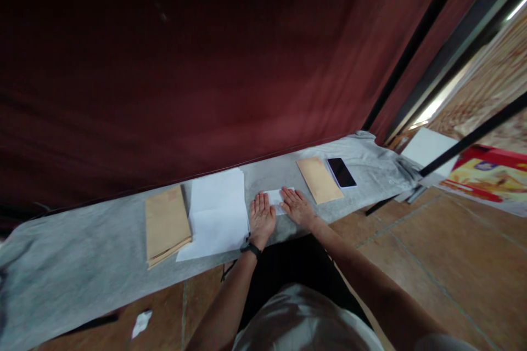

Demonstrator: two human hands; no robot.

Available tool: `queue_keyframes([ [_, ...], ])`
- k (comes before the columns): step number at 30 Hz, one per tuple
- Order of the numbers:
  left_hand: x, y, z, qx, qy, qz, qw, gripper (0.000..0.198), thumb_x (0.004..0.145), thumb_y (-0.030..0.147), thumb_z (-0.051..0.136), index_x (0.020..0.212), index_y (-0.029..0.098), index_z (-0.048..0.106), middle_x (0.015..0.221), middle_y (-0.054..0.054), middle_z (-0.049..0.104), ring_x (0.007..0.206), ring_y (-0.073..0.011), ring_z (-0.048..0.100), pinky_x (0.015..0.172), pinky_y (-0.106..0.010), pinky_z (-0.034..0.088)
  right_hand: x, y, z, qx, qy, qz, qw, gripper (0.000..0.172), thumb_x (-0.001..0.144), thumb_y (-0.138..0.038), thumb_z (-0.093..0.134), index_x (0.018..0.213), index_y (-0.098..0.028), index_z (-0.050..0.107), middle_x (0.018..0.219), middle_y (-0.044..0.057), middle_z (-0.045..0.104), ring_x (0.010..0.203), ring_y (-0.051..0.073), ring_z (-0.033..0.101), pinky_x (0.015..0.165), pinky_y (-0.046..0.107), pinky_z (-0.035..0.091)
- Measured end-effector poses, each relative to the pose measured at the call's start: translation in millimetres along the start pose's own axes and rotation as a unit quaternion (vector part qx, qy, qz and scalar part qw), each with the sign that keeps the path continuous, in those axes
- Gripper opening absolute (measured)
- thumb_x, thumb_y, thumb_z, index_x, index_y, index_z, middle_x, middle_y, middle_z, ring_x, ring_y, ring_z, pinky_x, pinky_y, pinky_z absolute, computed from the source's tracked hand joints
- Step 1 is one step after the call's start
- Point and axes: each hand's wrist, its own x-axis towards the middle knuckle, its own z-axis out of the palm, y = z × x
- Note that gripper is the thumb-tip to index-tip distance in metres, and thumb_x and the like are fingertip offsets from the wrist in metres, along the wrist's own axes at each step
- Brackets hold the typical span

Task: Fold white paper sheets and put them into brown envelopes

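A small folded sheet of white paper (275,201) lies flat on the grey cloth right in front of me. My left hand (262,217) presses on its left end, fingers stretched out flat. On the right end rests my right hand (298,207), also flat with its fingers extended. Just left of my left hand is a stack of white paper sheets (217,211), the top one showing a crease. A brown envelope (320,179) lies to the right of my right hand.
Brown envelopes (168,223) are stacked left of the sheets. A phone (341,172) lies beyond the single envelope. Grey cloth (94,241) covers the narrow table, with a dark red wall (247,66) behind it. A red and yellow box (489,175) stands at right.
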Motion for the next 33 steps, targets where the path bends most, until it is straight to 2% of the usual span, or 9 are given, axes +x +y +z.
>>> queue_keyframes([
  [6,0.0,2.0,-2.8,0.005,0.007,-0.001,1.0,0.059,0.101,0.028,0.032,0.154,0.003,0.035,0.161,-0.019,0.033,0.152,-0.0265,0.027,0.124,-0.047,0.024,8.4,18.8,1.6,-0.017,0.015,0.02,1.0,0.053,0.106,-0.039,0.032,0.152,-0.013,0.042,0.157,0.012,0.041,0.144,0.025,0.042,0.12,0.045,0.029],
  [10,-0.2,2.9,-4.6,0.006,0.008,-0.003,1.0,0.059,0.101,0.03,0.032,0.153,0.003,0.036,0.161,-0.019,0.033,0.152,-0.0265,0.027,0.124,-0.046,0.024,9.0,18.7,-1.4,-0.017,0.032,0.044,0.998,0.054,0.106,-0.039,0.033,0.151,-0.011,0.043,0.156,0.015,0.043,0.145,0.026,0.041,0.12,0.046,0.03],
  [12,0.1,3.0,-5.0,0.005,0.003,-0.005,1.0,0.059,0.101,0.031,0.033,0.153,0.003,0.036,0.161,-0.019,0.033,0.152,-0.0267,0.027,0.124,-0.046,0.024,0.7,11.8,-2.9,-0.013,0.041,0.036,0.998,0.055,0.106,-0.04,0.034,0.152,-0.01,0.041,0.156,0.015,0.042,0.146,0.025,0.04,0.121,0.045,0.029],
  [17,0.7,3.1,-4.6,-0.005,-0.002,-0.007,1.0,0.061,0.1,0.03,0.033,0.154,0.003,0.034,0.162,-0.019,0.031,0.153,-0.0269,0.025,0.124,-0.047,0.023,-35.7,-9.2,-4.6,0.02,0.025,-0.043,0.999,0.054,0.105,-0.042,0.038,0.154,-0.018,0.04,0.156,0.01,0.045,0.145,0.022,0.041,0.121,0.043,0.03],
  [20,0.6,3.0,-3.6,-0.004,0.004,-0.008,1.0,0.061,0.1,0.031,0.033,0.155,0.005,0.033,0.161,-0.018,0.032,0.152,-0.0262,0.026,0.124,-0.047,0.023,-45.6,-9.2,-6.4,0.022,0.025,-0.031,0.999,0.054,0.105,-0.042,0.039,0.152,-0.016,0.042,0.155,0.012,0.045,0.144,0.023,0.042,0.12,0.044,0.03],
  [27,0.4,1.5,0.4,0.003,0.005,-0.005,1.0,0.061,0.101,0.032,0.033,0.154,0.002,0.034,0.162,-0.019,0.03,0.152,-0.0274,0.026,0.125,-0.046,0.022,-26.1,10.4,-7.2,0.0,0.015,0.017,1.0,0.053,0.106,-0.039,0.036,0.152,-0.014,0.043,0.157,0.013,0.041,0.145,0.026,0.041,0.12,0.046,0.029],
  [33,1.5,0.4,2.4,0.003,0.006,-0.005,1.0,0.067,0.102,0.045,0.033,0.155,0.004,0.033,0.161,-0.019,0.032,0.152,-0.0284,0.027,0.124,-0.047,0.024,-10.8,15.6,-8.8,-0.011,0.008,0.052,0.999,0.055,0.106,-0.042,0.031,0.154,-0.015,0.04,0.157,0.012,0.041,0.145,0.025,0.041,0.12,0.045,0.029],
])
